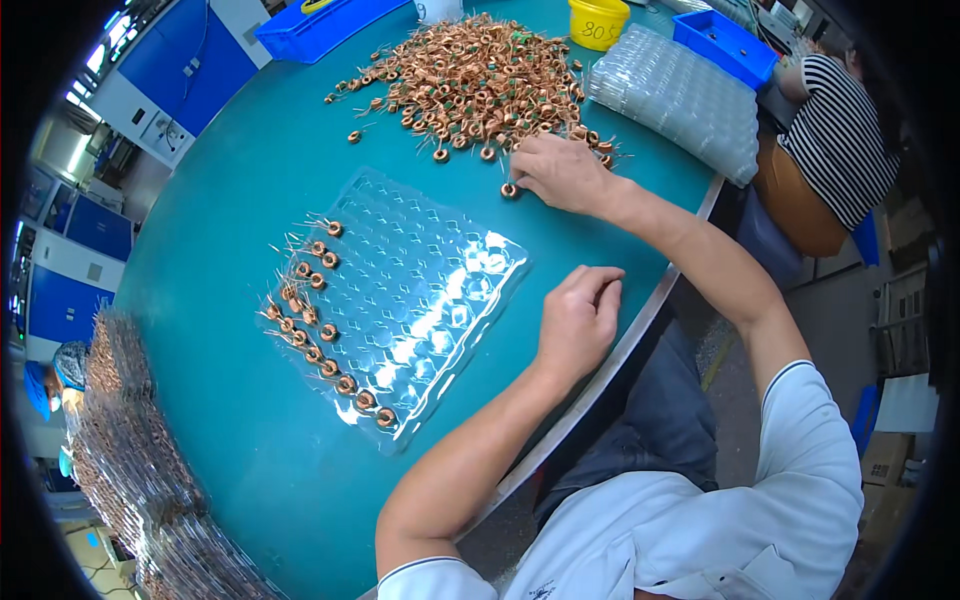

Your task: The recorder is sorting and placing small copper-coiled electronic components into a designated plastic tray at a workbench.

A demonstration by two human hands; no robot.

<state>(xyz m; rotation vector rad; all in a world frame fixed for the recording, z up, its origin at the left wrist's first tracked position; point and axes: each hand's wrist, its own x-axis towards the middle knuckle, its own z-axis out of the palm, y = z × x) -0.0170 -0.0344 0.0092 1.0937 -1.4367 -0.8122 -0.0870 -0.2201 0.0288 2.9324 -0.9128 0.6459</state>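
My right hand (565, 172) is at the near edge of a heap of copper-wound ring coils (490, 85). Its thumb and fingertips pinch one copper ring coil (509, 191) low over the green table. Closer to me, my left hand (580, 322) rests on the tabletop with its fingers curled in; whatever may be inside is hidden. A clear plastic tray (400, 260) with rows of moulded pockets lies left of both hands. Several coils (346, 384) sit along its left side in about two rows, their wire leads pointing mostly outward to the left.
Stacked clear trays (675, 95) stand at the right back, near a yellow tub (598, 24) and a blue bin (725, 48). Another blue bin (320, 30) is at the far left. Filled trays pile up (150, 450) at lower left. A person in a striped shirt (838, 140) sits at right.
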